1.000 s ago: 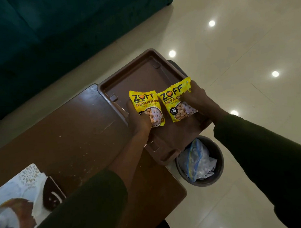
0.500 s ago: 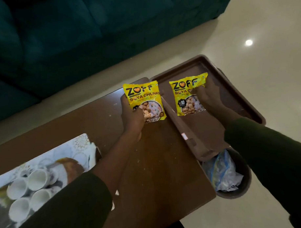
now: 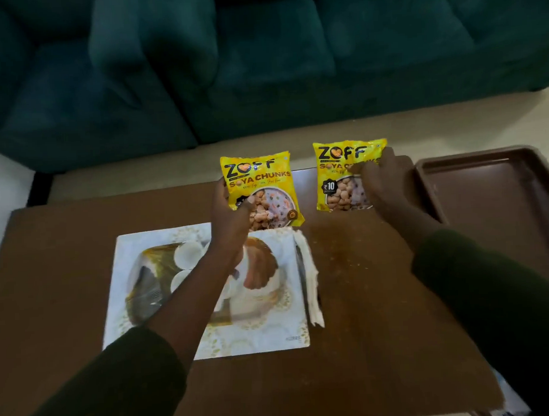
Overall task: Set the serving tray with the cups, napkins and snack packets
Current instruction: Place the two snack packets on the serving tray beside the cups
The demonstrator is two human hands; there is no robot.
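Note:
Each hand holds a yellow soya-chunks snack packet above the far part of the brown table [image 3: 363, 298]. My left hand [image 3: 230, 221] grips the left packet [image 3: 260, 186] by its lower left corner. My right hand [image 3: 381, 185] is closed over the right side of the other packet [image 3: 337, 174]. The brown serving tray [image 3: 484, 200] lies at the table's right end, to the right of both packets, with bare floor showing. A white printed box picturing cups [image 3: 207, 291] lies under my left forearm; white napkins [image 3: 310, 284] are stacked along its right edge.
A dark teal sofa [image 3: 261, 59] runs along the far side beyond a strip of pale floor [image 3: 172, 171]. A bit of a plastic bag [image 3: 507, 399] shows past the table's near right corner.
Both packets have left the tray and moved left over the table, still in my hands. The view has swung left, bringing the cup box and napkins into the middle.

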